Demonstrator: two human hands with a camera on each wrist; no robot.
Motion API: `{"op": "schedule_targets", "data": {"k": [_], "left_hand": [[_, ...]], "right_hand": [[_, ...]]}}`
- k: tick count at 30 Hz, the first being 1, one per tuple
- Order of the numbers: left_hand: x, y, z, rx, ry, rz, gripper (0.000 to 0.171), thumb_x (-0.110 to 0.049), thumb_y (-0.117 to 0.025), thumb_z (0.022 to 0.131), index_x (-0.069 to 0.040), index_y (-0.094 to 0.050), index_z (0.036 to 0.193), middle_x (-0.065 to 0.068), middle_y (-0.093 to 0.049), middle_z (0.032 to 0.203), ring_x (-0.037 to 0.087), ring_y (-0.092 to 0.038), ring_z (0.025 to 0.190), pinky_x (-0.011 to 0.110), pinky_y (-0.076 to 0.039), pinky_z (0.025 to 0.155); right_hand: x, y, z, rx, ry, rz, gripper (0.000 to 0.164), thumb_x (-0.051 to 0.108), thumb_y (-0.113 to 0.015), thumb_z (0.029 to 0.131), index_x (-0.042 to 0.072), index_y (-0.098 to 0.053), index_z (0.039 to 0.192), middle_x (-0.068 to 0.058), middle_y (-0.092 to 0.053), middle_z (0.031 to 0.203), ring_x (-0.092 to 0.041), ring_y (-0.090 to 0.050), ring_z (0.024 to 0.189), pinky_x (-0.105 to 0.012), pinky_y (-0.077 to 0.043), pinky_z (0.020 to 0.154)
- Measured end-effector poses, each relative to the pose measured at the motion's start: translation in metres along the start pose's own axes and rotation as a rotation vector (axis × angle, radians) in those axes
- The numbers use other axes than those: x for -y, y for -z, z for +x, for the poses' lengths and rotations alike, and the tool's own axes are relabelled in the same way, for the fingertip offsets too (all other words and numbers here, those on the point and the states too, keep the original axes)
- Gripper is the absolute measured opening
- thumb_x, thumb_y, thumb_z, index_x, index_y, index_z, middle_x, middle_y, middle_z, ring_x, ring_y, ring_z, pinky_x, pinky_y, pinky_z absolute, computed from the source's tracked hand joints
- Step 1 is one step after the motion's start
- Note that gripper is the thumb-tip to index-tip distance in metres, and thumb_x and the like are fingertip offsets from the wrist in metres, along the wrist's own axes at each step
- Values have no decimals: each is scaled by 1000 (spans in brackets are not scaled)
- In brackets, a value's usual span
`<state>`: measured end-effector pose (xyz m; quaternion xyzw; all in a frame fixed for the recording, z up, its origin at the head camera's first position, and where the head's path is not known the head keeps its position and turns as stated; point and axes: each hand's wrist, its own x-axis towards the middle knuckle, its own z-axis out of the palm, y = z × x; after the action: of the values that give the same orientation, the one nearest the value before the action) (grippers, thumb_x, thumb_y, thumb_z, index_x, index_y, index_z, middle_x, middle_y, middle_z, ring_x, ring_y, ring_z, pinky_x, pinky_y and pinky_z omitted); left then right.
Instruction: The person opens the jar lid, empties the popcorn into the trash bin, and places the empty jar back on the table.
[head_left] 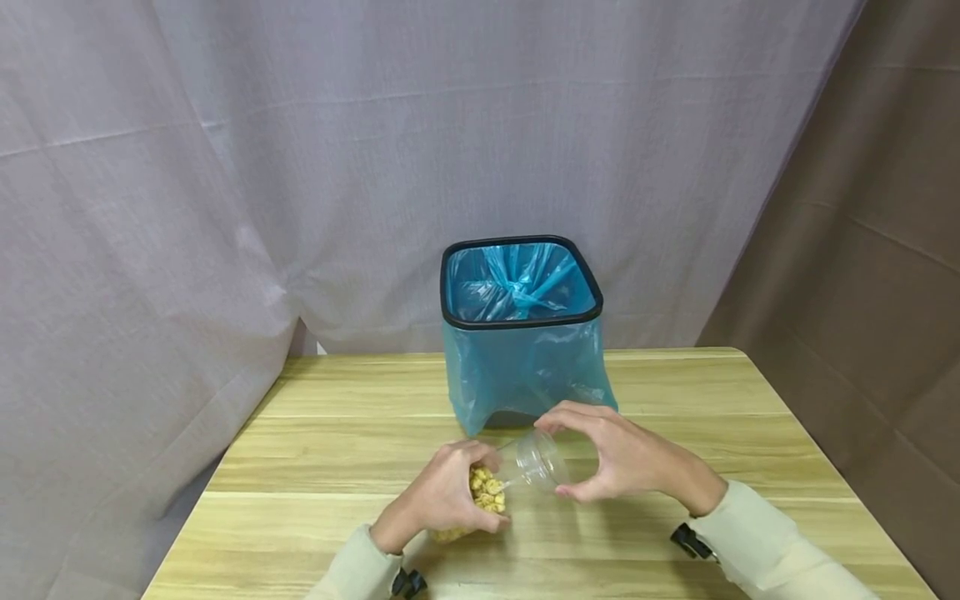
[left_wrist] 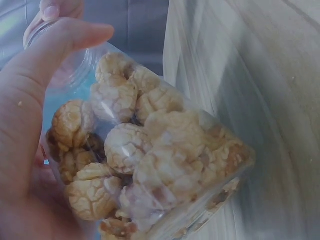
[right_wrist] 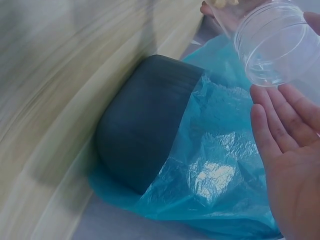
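Note:
A clear plastic jar point(left_wrist: 150, 145) of round caramel-coloured popcorn point(head_left: 486, 490) is tilted low over the table, its rounded mouth end pointing right. My left hand point(head_left: 453, 492) grips the jar's body, fingers over the far side and thumb on the near side. At the mouth end, the thumb and fingertips of my right hand point(head_left: 622, 454) span the clear ribbed rim point(right_wrist: 280, 45) from opposite sides. Whether a transparent lid sits on that rim is hard to tell. The popcorn lies in the body, away from the rim.
Just behind the hands stands a dark bin point(right_wrist: 145, 120) lined with a blue plastic bag point(head_left: 525, 358), held by a black square rim point(head_left: 525, 324). Wood-grain table point(head_left: 300, 467) surrounds them. Grey curtain point(head_left: 360, 167) hangs behind, brown cloth point(head_left: 862, 292) at right.

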<state>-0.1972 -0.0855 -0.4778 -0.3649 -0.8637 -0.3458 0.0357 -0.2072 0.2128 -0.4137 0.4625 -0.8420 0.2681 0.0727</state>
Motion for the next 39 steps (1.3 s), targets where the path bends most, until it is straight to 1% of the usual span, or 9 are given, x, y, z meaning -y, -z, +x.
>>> {"op": "schedule_targets", "data": {"k": [4,7,12,15,20,25,28,32,39], "left_hand": [[2,2,-3,-8,21,-2,56,-39,-96,62,-17,-70,107,-5,-74,104,4,-64,96,22,-56,89],[3,4,-6,-15,37,1,57,-38,-96,62,-19,-70,108,-8,-73,106,5,-65,99,25,-57,92],[7,7,-11,-30,34,0,59,-37,-96,63,-14,-72,112,2,-76,108,10,-67,101,29,-58,93],[10,8,-15,-34,40,-7,59,-36,-95,64,-11,-73,112,1,-76,107,10,-67,100,27,-59,91],[13,10,-21,-46,62,-16,57,-36,-96,63,-12,-73,110,-1,-75,105,8,-66,97,24,-59,88],[17,13,-28,-64,82,-14,61,-35,-96,63,-10,-74,114,4,-77,107,12,-68,100,29,-60,92],[18,14,-32,-74,88,-14,65,-35,-97,63,-6,-74,116,6,-77,107,14,-70,100,31,-61,93],[20,16,-37,-82,101,-12,69,-35,-97,63,-5,-73,119,7,-78,109,14,-70,100,32,-61,94],[21,22,-46,-97,137,-21,70,-35,-98,62,-5,-73,120,5,-77,111,12,-69,101,30,-61,94]], "right_hand": [[1,2,-3,13,-39,-15,71,37,-94,77,17,-62,138,9,-68,128,-13,-68,114,-40,-60,100],[0,4,-6,22,-73,-27,70,41,-93,79,19,-62,137,9,-68,128,-12,-67,115,-40,-60,101],[-4,4,-11,21,-90,-58,68,41,-93,78,17,-64,135,5,-70,126,-13,-68,113,-41,-61,99],[-6,1,-17,42,-115,-81,68,40,-93,77,18,-64,135,7,-69,127,-12,-68,116,-41,-61,99],[-11,-6,-28,86,-171,-103,69,42,-93,77,18,-65,135,11,-67,130,-12,-68,118,-40,-61,99],[-18,-15,-35,119,-193,-126,70,44,-91,78,16,-65,136,8,-67,127,-14,-69,115,-39,-62,96],[-21,-21,-38,156,-207,-155,72,49,-89,79,12,-65,137,2,-68,130,-18,-69,116,-40,-62,97],[-25,-29,-41,194,-212,-198,75,54,-86,81,9,-65,136,-5,-68,133,-23,-69,118,-43,-62,98],[-31,-45,-44,237,-224,-243,74,53,-88,77,7,-68,131,-8,-69,129,-27,-71,112,-46,-62,96]]}}
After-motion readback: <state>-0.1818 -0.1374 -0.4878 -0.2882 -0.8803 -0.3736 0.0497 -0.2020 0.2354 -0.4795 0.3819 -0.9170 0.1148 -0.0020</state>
